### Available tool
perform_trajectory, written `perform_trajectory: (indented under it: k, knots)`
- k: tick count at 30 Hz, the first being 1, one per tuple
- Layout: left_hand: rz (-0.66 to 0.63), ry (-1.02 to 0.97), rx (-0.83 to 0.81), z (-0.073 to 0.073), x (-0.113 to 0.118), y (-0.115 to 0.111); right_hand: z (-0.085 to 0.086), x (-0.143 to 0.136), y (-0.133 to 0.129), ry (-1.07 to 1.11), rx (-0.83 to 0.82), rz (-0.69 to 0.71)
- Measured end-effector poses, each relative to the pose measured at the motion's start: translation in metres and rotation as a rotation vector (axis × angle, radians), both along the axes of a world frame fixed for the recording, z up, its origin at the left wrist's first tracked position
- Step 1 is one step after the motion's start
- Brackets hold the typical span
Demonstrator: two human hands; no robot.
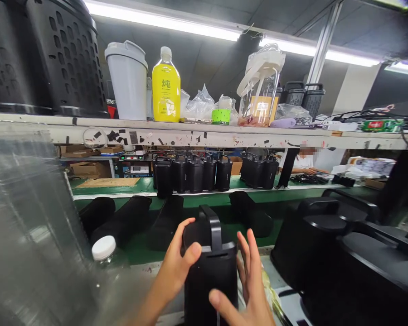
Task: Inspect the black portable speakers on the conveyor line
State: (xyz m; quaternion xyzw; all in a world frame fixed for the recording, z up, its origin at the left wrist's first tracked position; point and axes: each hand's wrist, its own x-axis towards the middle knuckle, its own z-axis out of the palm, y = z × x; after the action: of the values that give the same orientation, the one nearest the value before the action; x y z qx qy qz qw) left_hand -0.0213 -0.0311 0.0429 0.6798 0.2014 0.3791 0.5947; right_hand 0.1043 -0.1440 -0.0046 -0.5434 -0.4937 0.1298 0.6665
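Observation:
A black cylindrical unit with a carry handle point(211, 267) stands upright at the near edge of the bench, right in front of me. My left hand point(177, 267) grips its upper left side, thumb across the top rim. My right hand point(250, 280) is at its right side with the fingers spread and the thumb against the front; whether the palm presses the unit I cannot tell.
Black parts point(122, 222) lie on the green conveyor point(211, 201). Several finished units point(193, 174) stand behind. A white-capped bottle point(104, 249) and clear plastic sheet point(23, 226) sit left. Large black housings point(326, 244) crowd the right. Shelf point(204, 133) above holds bottles; a person sits far right.

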Motion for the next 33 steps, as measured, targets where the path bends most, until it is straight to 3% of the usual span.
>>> perform_trajectory:
  k: [3, 6, 14, 21, 24, 30, 33]
  knots:
    - [0.006, -0.038, -0.005, -0.002, -0.001, 0.011, 0.023, 0.001, 0.008, 0.062, -0.092, 0.127]
    - [-0.024, -0.068, -0.023, -0.007, -0.004, 0.018, 0.032, -0.002, 0.006, 0.028, -0.138, 0.15]
    - [-0.148, -0.171, -0.103, -0.015, -0.002, 0.023, 0.026, 0.007, -0.003, -0.037, -0.19, 0.168]
    - [-0.128, -0.203, -0.116, -0.021, 0.003, 0.028, 0.026, -0.003, -0.003, 0.109, -0.246, 0.165]
    - [-0.105, -0.212, -0.143, -0.023, 0.002, 0.03, 0.013, -0.006, -0.005, 0.114, -0.252, 0.209]
    - [-0.045, -0.235, -0.258, -0.027, 0.0, 0.037, -0.032, -0.01, -0.01, -0.052, -0.344, 0.301]
    - [-0.011, -0.301, -0.364, -0.027, 0.002, 0.039, -0.054, -0.017, -0.009, 0.111, -0.3, 0.384]
